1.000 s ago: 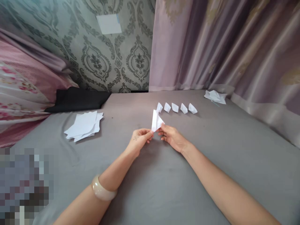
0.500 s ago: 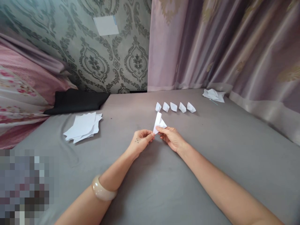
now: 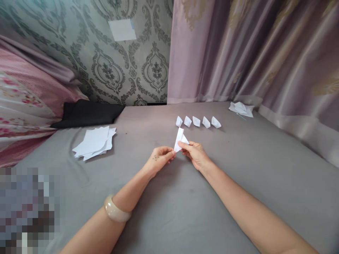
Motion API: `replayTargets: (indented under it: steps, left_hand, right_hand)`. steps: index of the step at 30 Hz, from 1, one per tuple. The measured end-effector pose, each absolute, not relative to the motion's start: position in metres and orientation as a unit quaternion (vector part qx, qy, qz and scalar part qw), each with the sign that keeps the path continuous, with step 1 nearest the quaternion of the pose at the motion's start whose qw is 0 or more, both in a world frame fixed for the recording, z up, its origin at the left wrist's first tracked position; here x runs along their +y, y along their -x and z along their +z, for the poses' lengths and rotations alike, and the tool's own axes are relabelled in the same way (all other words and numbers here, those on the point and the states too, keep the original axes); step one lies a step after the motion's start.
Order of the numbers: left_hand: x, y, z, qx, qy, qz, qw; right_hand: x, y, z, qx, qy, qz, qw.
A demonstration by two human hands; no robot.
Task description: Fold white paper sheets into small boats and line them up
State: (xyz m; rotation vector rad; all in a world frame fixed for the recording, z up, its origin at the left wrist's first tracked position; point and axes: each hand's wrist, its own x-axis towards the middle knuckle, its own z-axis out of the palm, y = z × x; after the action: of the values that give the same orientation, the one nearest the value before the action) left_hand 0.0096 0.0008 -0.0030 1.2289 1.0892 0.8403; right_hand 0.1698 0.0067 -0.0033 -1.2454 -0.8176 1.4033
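Observation:
Between my two hands is a small white folded paper, roughly triangular with a raised strip along its left side. My left hand pinches its lower corner between thumb and fingertips. On the right side, my right hand is closed on it, the thumb lying flat across the front and the fingers partly hidden behind. Just beyond the held paper stands a row of several small folded paper shapes, looking like little boats.
A loose stack of white paper sheets lies at the left on the grey cloth surface. Behind it is a folded black cloth. More white paper pieces rest at the far right, near the curtain.
Hardly anything differs. My right fingers have shifted slightly against the folded paper, and the view has moved a little; both hands keep their hold.

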Motion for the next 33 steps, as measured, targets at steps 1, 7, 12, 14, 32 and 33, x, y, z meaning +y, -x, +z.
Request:
replayTargets:
  steps: [1,7,12,14,32,33]
  left_hand:
    - [0.001,-0.009,-0.002,0.468,-0.528,0.364,0.608]
    - [0.006,-0.004,0.001,0.435,-0.441,0.494,0.610]
    - [0.008,-0.003,0.001,0.410,-0.382,0.524,0.641]
    - [0.008,-0.003,0.001,0.410,-0.363,0.525,0.652]
    - [0.008,-0.004,0.006,0.366,-0.316,0.547,0.683]
    - [0.007,-0.004,0.006,0.363,-0.324,0.542,0.685]
  right_hand:
    - [0.006,-0.169,-0.003,-0.349,0.523,0.577,0.521]
    - [-0.009,-0.157,0.002,-0.421,0.530,0.546,0.493]
    - [-0.017,-0.147,0.002,-0.478,0.530,0.527,0.462]
    - [-0.017,-0.147,0.001,-0.486,0.533,0.527,0.450]
    - [-0.014,-0.152,0.013,-0.534,0.512,0.458,0.492]
    - [-0.012,-0.154,0.013,-0.538,0.511,0.442,0.504]
